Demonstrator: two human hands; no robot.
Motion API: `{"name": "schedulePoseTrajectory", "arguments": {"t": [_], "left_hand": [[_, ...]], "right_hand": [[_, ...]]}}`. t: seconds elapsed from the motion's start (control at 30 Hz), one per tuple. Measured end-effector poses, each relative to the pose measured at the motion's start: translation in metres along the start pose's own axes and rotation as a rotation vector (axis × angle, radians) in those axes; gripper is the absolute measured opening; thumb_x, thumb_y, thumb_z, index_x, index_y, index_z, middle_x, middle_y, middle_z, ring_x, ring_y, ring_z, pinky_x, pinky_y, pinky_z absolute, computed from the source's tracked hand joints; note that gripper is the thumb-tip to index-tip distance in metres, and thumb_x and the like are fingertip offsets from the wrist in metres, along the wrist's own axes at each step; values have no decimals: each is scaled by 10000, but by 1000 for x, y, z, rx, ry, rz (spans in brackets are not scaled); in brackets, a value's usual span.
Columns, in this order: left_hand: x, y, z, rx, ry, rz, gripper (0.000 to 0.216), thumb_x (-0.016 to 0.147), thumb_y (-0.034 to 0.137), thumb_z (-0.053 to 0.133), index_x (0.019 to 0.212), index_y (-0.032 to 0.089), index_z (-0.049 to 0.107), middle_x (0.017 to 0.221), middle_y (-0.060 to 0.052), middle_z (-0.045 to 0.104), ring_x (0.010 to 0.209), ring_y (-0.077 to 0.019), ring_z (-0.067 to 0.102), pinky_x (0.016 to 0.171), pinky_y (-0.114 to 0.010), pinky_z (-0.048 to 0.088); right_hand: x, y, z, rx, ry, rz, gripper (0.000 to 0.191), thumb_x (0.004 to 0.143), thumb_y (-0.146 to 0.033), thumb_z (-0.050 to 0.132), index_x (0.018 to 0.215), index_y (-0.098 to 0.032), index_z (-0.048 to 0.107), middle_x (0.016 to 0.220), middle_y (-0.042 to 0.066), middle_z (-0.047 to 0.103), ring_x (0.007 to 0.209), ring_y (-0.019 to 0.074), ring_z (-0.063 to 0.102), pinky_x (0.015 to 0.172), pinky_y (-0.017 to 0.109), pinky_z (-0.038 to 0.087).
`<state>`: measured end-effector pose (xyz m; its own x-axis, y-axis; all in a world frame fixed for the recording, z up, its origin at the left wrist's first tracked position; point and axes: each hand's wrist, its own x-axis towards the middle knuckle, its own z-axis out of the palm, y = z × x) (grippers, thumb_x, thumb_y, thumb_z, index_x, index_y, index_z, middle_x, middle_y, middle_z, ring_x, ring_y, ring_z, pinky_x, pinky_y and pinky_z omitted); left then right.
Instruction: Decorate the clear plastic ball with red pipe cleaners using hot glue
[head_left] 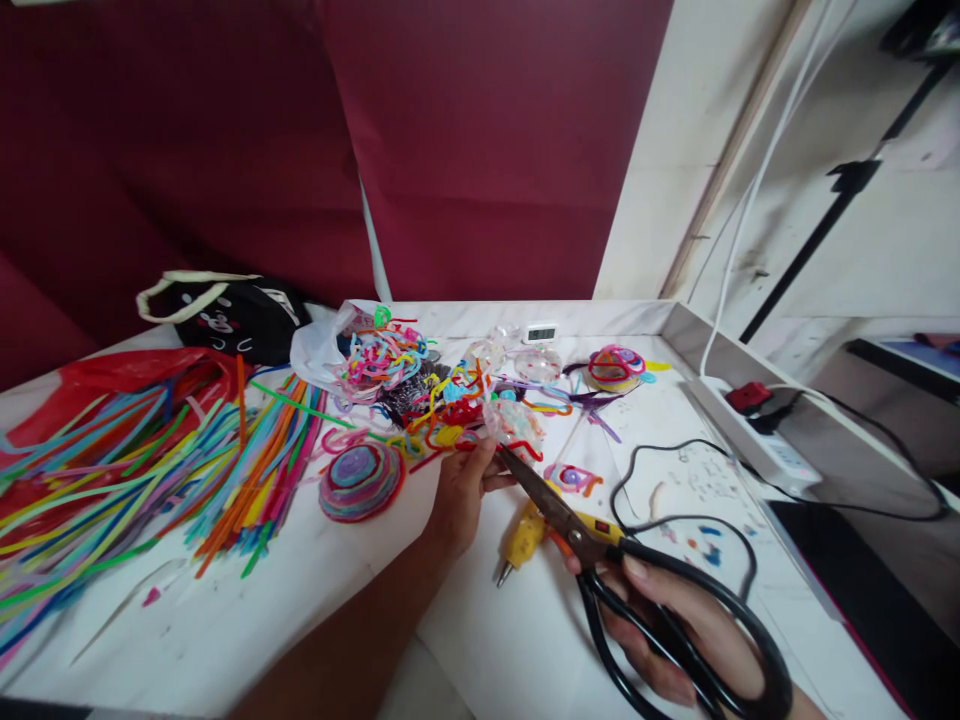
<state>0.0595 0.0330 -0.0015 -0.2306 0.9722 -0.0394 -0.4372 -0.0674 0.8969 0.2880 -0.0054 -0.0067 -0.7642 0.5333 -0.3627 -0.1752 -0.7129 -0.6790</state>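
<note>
My right hand (667, 630) is wrapped round the black handles of a pair of scissors (544, 495). The dark blades point up and left, and their tips meet the fingers of my left hand (459, 500). That hand is closed in a pinch; what it holds is too small to make out. Just beyond its fingertips sits a clear plastic piece with coloured bits (517, 425), beside a bent red pipe cleaner (534, 452). Under the scissors lies a yellow glue gun (525, 535), partly covered by them. A striped coil disc (361, 482) rests left of my left hand.
Bundles of pipe cleaners (255, 470) spread across the left, some over a red plastic bag (142, 375). Behind stand a black bag (232, 325) and a white bag of scraps (319, 348). A black cable (675, 445) runs to a power strip (765, 440) at right.
</note>
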Motion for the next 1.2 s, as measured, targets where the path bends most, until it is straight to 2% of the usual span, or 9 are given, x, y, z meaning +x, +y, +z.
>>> {"name": "schedulePoseTrajectory", "arguments": {"t": [0.17, 0.3, 0.63, 1.2], "left_hand": [[-1, 2, 1, 5, -8, -3, 360, 745, 458, 719, 840, 110, 716, 781, -100, 756, 753, -225, 722, 712, -341, 588], [-1, 2, 1, 27, -9, -6, 387, 745, 477, 711, 837, 101, 716, 787, -110, 756, 765, -235, 722, 712, -349, 588], [-1, 2, 4, 3, 32, -41, 393, 693, 474, 738, 793, 96, 701, 709, -95, 743, 714, -247, 717, 688, -354, 576], [0, 0, 5, -44, 62, -132, 363, 697, 467, 707, 744, 116, 627, 615, -65, 698, 560, -194, 670, 547, -286, 536]], "right_hand": [[1, 1, -2, 30, -6, -7, 554, 831, -577, 598, 1173, -142, 559, 572, -45, 524, 278, -6, 310, 285, 116, 230], [2, 3, -7, -14, -34, -8, 568, 849, -585, 570, 1190, -131, 538, 567, -45, 514, 287, 1, 328, 291, 120, 222], [0, 6, -3, -199, 66, -113, 473, 889, -529, 535, 1137, -127, 571, 555, -42, 484, 306, 8, 304, 303, 141, 190], [-1, 5, -6, -429, 129, -134, 498, 895, -550, 504, 1096, -100, 569, 560, -48, 477, 315, 7, 280, 289, 144, 183]]}}
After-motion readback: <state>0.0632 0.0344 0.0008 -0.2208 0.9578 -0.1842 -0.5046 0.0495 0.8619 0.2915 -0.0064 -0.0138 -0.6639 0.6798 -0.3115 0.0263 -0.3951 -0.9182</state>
